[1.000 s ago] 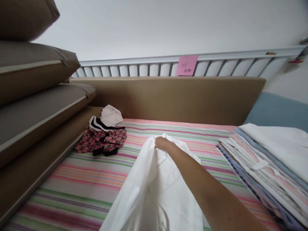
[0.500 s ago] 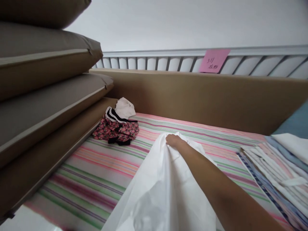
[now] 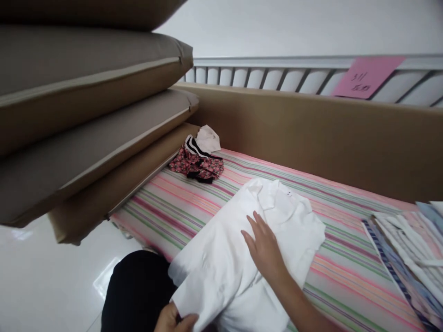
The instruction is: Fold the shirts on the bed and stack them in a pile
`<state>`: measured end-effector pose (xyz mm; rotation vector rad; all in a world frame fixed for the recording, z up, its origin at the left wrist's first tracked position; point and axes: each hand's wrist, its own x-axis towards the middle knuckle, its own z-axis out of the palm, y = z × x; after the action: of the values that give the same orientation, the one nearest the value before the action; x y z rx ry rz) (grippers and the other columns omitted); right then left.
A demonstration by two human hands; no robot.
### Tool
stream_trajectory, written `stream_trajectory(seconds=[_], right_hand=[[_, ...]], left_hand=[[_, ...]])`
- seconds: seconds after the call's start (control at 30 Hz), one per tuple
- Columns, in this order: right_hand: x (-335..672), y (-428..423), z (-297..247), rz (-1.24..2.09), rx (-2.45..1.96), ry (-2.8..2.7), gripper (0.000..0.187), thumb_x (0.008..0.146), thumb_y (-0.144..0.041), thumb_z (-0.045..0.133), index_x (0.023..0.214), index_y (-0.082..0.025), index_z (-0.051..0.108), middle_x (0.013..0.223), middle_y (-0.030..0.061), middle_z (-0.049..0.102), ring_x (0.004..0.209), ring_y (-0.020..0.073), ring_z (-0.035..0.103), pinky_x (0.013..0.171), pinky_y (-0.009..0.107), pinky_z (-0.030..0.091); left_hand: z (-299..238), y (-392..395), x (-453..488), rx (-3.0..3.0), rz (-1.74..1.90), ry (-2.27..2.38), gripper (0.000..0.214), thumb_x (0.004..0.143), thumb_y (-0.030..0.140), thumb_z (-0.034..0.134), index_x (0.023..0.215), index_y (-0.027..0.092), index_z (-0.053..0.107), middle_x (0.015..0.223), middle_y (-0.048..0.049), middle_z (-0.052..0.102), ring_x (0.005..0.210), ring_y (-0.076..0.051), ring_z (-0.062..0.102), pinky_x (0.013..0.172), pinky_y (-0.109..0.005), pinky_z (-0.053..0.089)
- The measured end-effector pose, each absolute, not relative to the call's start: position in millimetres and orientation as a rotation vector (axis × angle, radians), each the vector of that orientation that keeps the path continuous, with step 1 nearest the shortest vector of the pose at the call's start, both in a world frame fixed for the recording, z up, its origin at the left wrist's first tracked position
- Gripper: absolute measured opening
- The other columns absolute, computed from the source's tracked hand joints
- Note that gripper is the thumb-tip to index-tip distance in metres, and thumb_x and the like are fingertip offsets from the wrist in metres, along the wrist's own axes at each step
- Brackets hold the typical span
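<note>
A white collared shirt [image 3: 221, 251] lies on the striped bed sheet, one side folded over the other, its collar toward the far rail. At the bottom of the view, my left hand [image 3: 173, 318] pinches the shirt's near edge between thumb and fingers. My right hand [image 3: 266, 246] rests over the folded-over part below the collar, fingers spread and holding nothing. Some creases run through the cloth between the two hands.
Brown cushions [image 3: 104, 131] are stacked at left. A floral garment pile [image 3: 197, 161] lies beside them. Folded clothes [image 3: 404, 251] lie at right on the striped sheet [image 3: 349, 276]. A pink note [image 3: 368, 77] hangs on the rail behind a brown padded board [image 3: 311, 133]. A black-clothed knee [image 3: 136, 290] shows below.
My right hand has let go of the shirt's upper part, which now lies folded over on the bed. My left hand has come into view at the near edge. The view has turned left.
</note>
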<state>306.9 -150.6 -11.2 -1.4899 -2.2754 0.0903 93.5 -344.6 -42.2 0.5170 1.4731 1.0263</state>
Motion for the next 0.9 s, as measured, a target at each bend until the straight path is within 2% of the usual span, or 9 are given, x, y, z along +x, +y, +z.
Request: stream_trajectory(seconds=[0.07, 0.17, 0.27, 0.37, 0.47, 0.53, 0.7, 0.8, 0.9], right_hand=[[307, -175, -29, 0.079, -1.539, -2.335, 0.053, 0.091, -0.047, 0.031, 0.132, -0.015, 0.043, 0.145, 0.0138, 0.034, 0.135, 0.0260, 0.027, 0.108, 0.046, 0.027], [304, -189, -44, 0.057, -1.683, -2.442, 0.054, 0.090, -0.046, 0.032, 0.132, -0.014, 0.044, 0.144, 0.0140, 0.035, 0.135, 0.0277, 0.027, 0.107, 0.048, 0.026], [296, -194, -44, -0.042, -1.683, -2.468, 0.053, 0.090, -0.046, 0.033, 0.134, -0.017, 0.043, 0.146, 0.0124, 0.032, 0.136, 0.0278, 0.024, 0.107, 0.050, 0.023], [289, -200, -41, -0.082, -1.533, -2.563, 0.049, 0.090, -0.046, 0.034, 0.134, -0.025, 0.043, 0.147, 0.0086, 0.031, 0.137, 0.0266, 0.022, 0.108, 0.051, 0.020], [285, -205, -44, -0.035, -1.484, -2.650, 0.046, 0.091, -0.044, 0.035, 0.133, -0.028, 0.044, 0.145, 0.0071, 0.035, 0.136, 0.0264, 0.025, 0.108, 0.051, 0.020], [283, -206, -45, -0.011, -1.505, -2.659, 0.046, 0.092, -0.043, 0.033, 0.134, -0.028, 0.044, 0.145, 0.0069, 0.035, 0.136, 0.0259, 0.025, 0.108, 0.050, 0.021], [280, -222, -34, 0.003, -1.522, -2.606, 0.047, 0.092, -0.044, 0.035, 0.135, -0.026, 0.042, 0.148, 0.0086, 0.029, 0.138, 0.0256, 0.021, 0.110, 0.049, 0.019], [280, -237, -32, 0.048, -1.435, -2.628, 0.046, 0.092, -0.045, 0.033, 0.135, -0.030, 0.041, 0.149, 0.0054, 0.028, 0.138, 0.0237, 0.019, 0.111, 0.049, 0.017], [283, -245, -37, 0.144, -1.382, -2.639, 0.044, 0.093, -0.044, 0.032, 0.135, -0.032, 0.040, 0.148, 0.0027, 0.030, 0.138, 0.0219, 0.020, 0.111, 0.047, 0.016]], left_hand=[[-43, -348, 96, 0.512, 1.072, 1.367, 0.053, 0.045, 0.043, 0.083, 0.090, 0.016, 0.071, 0.094, -0.0102, 0.071, 0.099, -0.034, 0.059, 0.088, -0.041, 0.047], [-41, -353, 99, 0.377, 1.165, 1.242, 0.055, 0.059, 0.049, 0.073, 0.102, 0.015, 0.067, 0.108, -0.0125, 0.067, 0.101, -0.031, 0.060, 0.086, -0.040, 0.048], [-43, -358, 93, 0.434, 1.275, 1.286, 0.046, 0.069, 0.042, 0.067, 0.102, 0.011, 0.065, 0.102, -0.0137, 0.068, 0.097, -0.029, 0.061, 0.089, -0.039, 0.045], [-57, -359, 82, 0.425, 1.295, 1.511, 0.053, 0.060, 0.030, 0.072, 0.106, 0.007, 0.059, 0.105, -0.0171, 0.065, 0.101, -0.032, 0.058, 0.090, -0.040, 0.044], [-75, -350, 71, 0.336, 1.387, 1.738, 0.083, 0.048, 0.022, 0.077, 0.123, 0.006, 0.045, 0.131, -0.0221, 0.047, 0.121, -0.034, 0.045, 0.100, -0.039, 0.038], [-83, -340, 67, 0.328, 1.445, 1.735, 0.094, 0.045, 0.021, 0.080, 0.128, 0.006, 0.039, 0.138, -0.0227, 0.040, 0.127, -0.033, 0.039, 0.104, -0.036, 0.034], [-95, -326, 68, 0.302, 1.429, 1.407, 0.073, 0.050, 0.038, 0.083, 0.113, 0.011, 0.055, 0.112, -0.0162, 0.063, 0.108, -0.029, 0.057, 0.095, -0.036, 0.043], [-104, -326, 70, 0.323, 1.416, 1.434, 0.065, 0.048, 0.039, 0.084, 0.103, 0.013, 0.061, 0.103, -0.0134, 0.067, 0.104, -0.030, 0.058, 0.095, -0.037, 0.042], [-111, -326, 71, 0.355, 1.339, 1.413, 0.055, 0.053, 0.039, 0.081, 0.099, 0.012, 0.065, 0.099, -0.0125, 0.069, 0.102, -0.031, 0.059, 0.094, -0.037, 0.042]])
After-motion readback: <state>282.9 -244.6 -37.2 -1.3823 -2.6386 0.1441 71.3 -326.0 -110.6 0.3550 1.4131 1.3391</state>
